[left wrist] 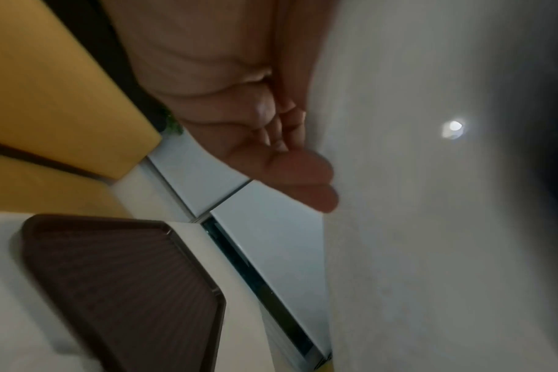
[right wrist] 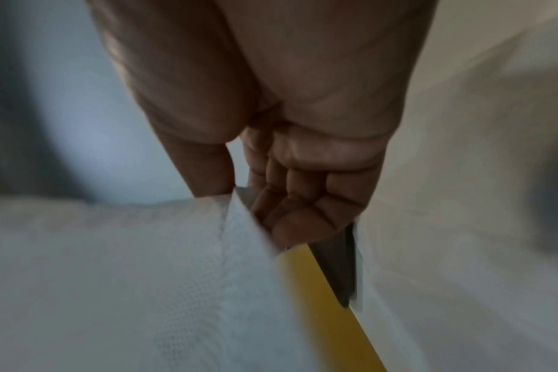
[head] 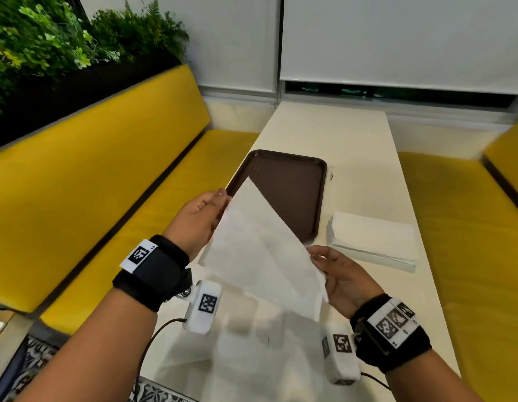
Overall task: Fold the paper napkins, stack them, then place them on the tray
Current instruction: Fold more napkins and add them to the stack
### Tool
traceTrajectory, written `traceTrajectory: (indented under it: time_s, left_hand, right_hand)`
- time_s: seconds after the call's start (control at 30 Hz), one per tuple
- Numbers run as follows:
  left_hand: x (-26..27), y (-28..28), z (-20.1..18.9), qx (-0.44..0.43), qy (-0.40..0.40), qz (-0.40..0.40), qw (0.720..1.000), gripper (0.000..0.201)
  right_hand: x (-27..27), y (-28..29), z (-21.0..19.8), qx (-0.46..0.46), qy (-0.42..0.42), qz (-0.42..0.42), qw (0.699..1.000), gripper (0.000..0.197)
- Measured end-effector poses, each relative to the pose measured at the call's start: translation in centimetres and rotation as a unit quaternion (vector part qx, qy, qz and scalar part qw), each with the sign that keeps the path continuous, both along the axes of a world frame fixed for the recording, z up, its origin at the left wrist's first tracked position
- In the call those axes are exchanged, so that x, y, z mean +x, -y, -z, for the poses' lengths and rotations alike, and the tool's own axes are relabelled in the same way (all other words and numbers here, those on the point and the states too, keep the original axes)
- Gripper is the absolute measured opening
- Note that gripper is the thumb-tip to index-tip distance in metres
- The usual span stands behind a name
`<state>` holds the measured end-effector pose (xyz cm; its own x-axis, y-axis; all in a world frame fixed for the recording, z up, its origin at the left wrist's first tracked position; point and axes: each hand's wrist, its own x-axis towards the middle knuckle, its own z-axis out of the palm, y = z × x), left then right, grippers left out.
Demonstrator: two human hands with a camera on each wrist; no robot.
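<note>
I hold one white paper napkin in the air over the near end of the table, opened out and tilted. My left hand pinches its left edge near the top corner. My right hand pinches its right edge, thumb in front and fingers behind. In the right wrist view the thumb and curled fingers of my right hand close on the napkin's edge. In the left wrist view my left hand's fingers lie against the napkin. The brown tray lies empty beyond the napkin.
A stack of white napkins sits to the right of the tray. Another white sheet lies flat on the cream table under my hands. Yellow benches run along both sides, with plants behind the left one.
</note>
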<state>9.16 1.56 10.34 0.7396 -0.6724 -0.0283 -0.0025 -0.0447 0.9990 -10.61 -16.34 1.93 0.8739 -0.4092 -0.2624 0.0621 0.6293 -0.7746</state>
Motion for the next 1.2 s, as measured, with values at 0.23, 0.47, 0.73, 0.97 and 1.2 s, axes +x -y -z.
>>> traceTrajectory:
  time_s: [0.23, 0.47, 0.73, 0.97, 1.2]
  left_hand:
    - [0.1, 0.2, 0.4, 0.038, -0.137, 0.068, 0.988, 0.053]
    - [-0.9, 1.9, 1.8, 0.085, -0.042, 0.124, 0.988, 0.028]
    - [-2.1, 4.9, 0.9, 0.128, 0.151, 0.165, 0.966, 0.030]
    - [-5.7, 8.8, -0.2, 0.111, 0.258, 0.226, 0.933, 0.023]
    - [-7.0, 11.8, -0.1, 0.095, 0.271, 0.258, 0.922, 0.016]
  right_hand:
    - [-1.1, 2.1, -1.3, -0.107, 0.035, 0.033, 0.993, 0.028]
    - [-1.9, 3.6, -2.9, -0.172, 0.045, 0.069, 0.982, 0.048]
    - [-3.7, 4.9, -3.2, -0.407, -0.169, 0.081, 0.894, 0.007]
    - [-2.9, 3.8, -4.8, -0.580, -0.186, -0.019, 0.793, 0.024]
    - [-3.6, 4.8, -5.3, -0.569, -0.142, -0.011, 0.810, 0.006]
